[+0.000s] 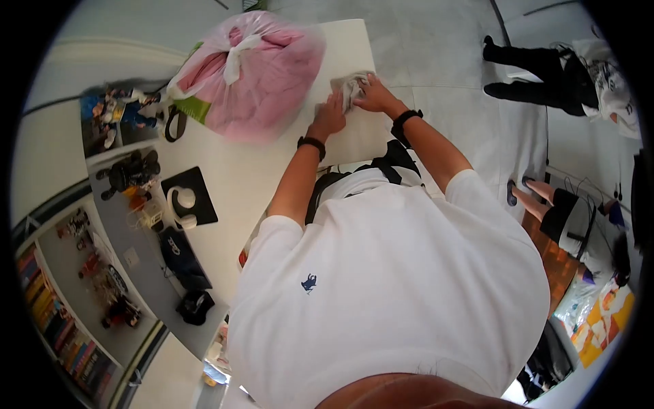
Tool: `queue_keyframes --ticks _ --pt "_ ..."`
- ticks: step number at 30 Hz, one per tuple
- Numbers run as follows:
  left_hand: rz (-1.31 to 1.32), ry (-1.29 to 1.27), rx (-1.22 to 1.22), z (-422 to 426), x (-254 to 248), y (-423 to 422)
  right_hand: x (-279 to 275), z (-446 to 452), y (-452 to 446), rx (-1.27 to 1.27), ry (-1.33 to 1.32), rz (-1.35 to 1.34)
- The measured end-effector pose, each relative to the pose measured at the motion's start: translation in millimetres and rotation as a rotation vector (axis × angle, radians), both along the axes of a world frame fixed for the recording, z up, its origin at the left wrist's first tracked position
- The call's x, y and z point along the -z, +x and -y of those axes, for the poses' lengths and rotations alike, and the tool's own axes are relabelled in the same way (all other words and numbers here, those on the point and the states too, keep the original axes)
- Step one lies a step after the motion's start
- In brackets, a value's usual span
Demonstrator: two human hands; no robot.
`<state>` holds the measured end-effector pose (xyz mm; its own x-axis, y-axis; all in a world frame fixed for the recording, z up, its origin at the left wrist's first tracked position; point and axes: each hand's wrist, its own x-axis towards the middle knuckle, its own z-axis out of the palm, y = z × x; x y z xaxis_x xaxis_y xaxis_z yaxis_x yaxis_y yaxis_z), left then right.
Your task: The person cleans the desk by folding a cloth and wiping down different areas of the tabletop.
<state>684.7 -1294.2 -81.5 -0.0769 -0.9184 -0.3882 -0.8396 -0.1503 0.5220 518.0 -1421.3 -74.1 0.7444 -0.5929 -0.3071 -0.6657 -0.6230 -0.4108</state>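
Observation:
A small crumpled grey-beige cloth lies on the white table near its right edge. My left hand touches the cloth's left side, its fingers stretched out and pointing away from me. On the other side, my right hand rests on the cloth with its fingers apart. Both wrists carry dark bands. Just left of the hands sits a large translucent bag, tied at the top, with pink material inside.
White headphones lie on a black mat at the left. Figures, a black cap and books are farther left. Two people stand at the right, one in black trousers, the other in dark shorts.

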Motion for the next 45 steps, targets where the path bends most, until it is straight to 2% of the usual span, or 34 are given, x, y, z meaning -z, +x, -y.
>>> queue_keyframes --ticks 2,4,5,7,9,10,12,14,15,17,18,19,21,24,26,27,29,32,34,35,36,37,38,39,40,45 --pt "0.09 -0.037 0.034 -43 -6 4 -13 -21 13 -0.046 -0.026 0.004" --pt "-0.023 -0.121 0.036 -79 -16 9 -50 -35 33 -0.069 0.253 -0.105" --pt "-0.004 -0.157 0.022 -93 -17 11 -48 -49 41 -0.081 0.255 -0.101" --pt "0.003 -0.165 -0.005 -114 -25 19 -27 -77 56 -0.142 -0.03 -0.127" --pt "0.007 -0.168 -0.033 -138 -34 22 13 -104 70 -0.059 -0.031 -0.035" --pt "0.036 -0.156 -0.079 -153 -39 20 17 -113 78 0.031 -0.027 0.053" --pt "0.065 -0.133 -0.142 -181 -43 16 16 -136 80 0.047 -0.033 0.129" --pt "0.108 -0.101 -0.264 -212 -38 10 4 -153 80 0.116 -0.312 0.218" --pt "0.104 -0.087 -0.273 -228 -37 7 11 -148 71 0.107 -0.298 0.212" --pt "0.158 -0.029 -0.296 -251 -39 3 37 -110 35 -0.306 -0.317 0.28" --pt "0.165 -0.019 -0.297 -261 -41 1 33 -93 12 -0.261 -0.247 0.287" --pt "0.158 0.026 -0.28 -267 -42 -1 15 -76 -6 -0.297 -0.296 0.313" --pt "0.162 0.114 -0.259 -261 -41 2 9 -43 -24 -0.312 -0.287 0.216" --pt "0.17 0.096 -0.263 -256 -46 -3 9 -7 -18 -0.291 -0.275 0.21" --pt "0.154 0.108 -0.261 -254 -39 1 -2 6 6 -0.027 -0.203 0.23" --pt "0.131 0.123 -0.263 -256 -36 2 2 17 16 -0.022 -0.198 0.232" --pt "0.127 0.157 -0.248 -254 -37 4 18 47 38 -0.099 -0.358 0.217" --pt "0.126 0.174 -0.233 -249 -25 10 39 48 64 -0.11 -0.457 0.19" --pt "0.127 0.168 -0.232 -253 -22 5 8 6 55 -0.008 -0.225 0.294" --pt "0.158 0.207 -0.229 -251 -24 2 9 -12 54 -0.002 -0.054 0.176" --pt "0.191 0.242 -0.231 -246 -27 2 13 -42 37 -0.107 -0.203 0.381" --pt "0.19 0.235 -0.238 -239 -33 2 22 -63 27 -0.173 -0.174 0.24" --pt "0.175 0.334 -0.228 -232 -42 3 16 -84 14 -0.229 -0.132 0.239" --pt "0.161 0.435 -0.214 -228 -47 5 -7 -97 3 -0.455 -0.165 0.113" --pt "0.161 0.429 -0.223 -228 -44 7 9 -108 -6 -0.438 -0.147 0.2" --pt "0.083 0.321 -0.237 -242 -36 11 -20 -77 -4 -0.621 -0.139 0.036"
